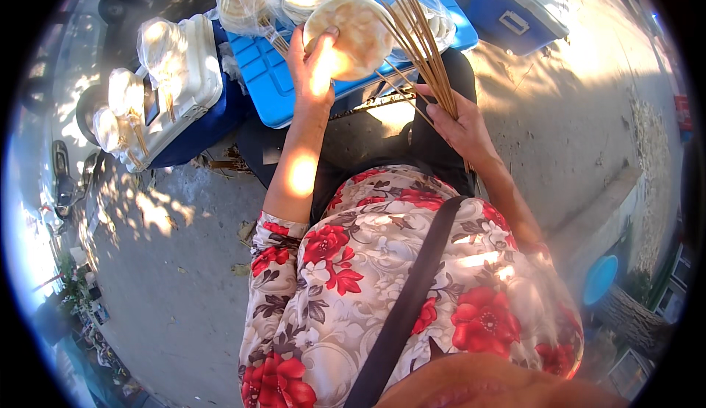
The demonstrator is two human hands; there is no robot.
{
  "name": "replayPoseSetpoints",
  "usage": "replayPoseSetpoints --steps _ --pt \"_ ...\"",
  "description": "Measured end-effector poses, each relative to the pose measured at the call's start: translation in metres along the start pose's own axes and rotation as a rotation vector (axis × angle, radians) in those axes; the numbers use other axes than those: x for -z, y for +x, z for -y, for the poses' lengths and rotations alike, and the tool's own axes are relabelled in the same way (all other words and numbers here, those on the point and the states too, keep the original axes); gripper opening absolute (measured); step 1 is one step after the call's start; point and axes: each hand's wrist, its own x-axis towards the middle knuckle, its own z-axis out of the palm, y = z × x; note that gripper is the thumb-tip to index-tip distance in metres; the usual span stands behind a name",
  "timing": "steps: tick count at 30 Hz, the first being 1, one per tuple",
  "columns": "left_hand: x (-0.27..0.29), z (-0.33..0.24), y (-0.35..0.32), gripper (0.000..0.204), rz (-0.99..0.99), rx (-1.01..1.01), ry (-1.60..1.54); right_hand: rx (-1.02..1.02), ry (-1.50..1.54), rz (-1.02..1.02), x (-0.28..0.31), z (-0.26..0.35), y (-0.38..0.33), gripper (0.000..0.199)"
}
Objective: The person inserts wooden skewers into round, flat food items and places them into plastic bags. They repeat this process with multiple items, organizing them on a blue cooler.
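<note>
Head view: you have the pale round flat disc [362, 40] up over the near part of the blue lid, in your left grip [312, 69], thumb on its upper face and the rest of the hand mostly hidden beneath. It looks light, thin and probably brittle or easily torn, perhaps a stack rather than a single piece; you cannot tell from here. Best support it broadly from below and press lightly near the rim.

Your right grip [454, 119] is closed around a bundle of thin wooden skewers [426, 47], fanned upward, with a couple splayed toward the disc; whether their tips touch it is unclear. They should be light and stiff, apt to slide on one another, so hold them low where they gather.

Beneath and beyond the disc lies the ribbed blue plastic lid [268, 108], likely smooth, bearing clear plastic bags [243, 5] of similar discs. To your left, a cool box with a white lid [200, 58] carries three bagged bundles [162, 44] with sticks poking out. Ahead to your right sits a blue cool box [507, 24]. Around you is grey paved ground [176, 239], dappled with sun.
</note>
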Motion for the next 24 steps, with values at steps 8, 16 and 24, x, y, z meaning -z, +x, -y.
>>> replayPoseSetpoints --steps 8,16,24 --pt "-0.001 0.015 -0.004 0.039 0.037 0.054 0.015 0.033 0.097 0.005 -0.005 -0.02 0.011 0.029" --pt "-0.007 0.012 -0.015 0.04 0.167 0.06 -0.039 0.094 0.161 -0.028 -0.016 -0.029 0.028 0.019" --pt "-0.005 0.021 -0.022 0.041 0.146 0.091 -0.062 0.063 0.222 -0.001 -0.024 -0.016 0.039 0.011"
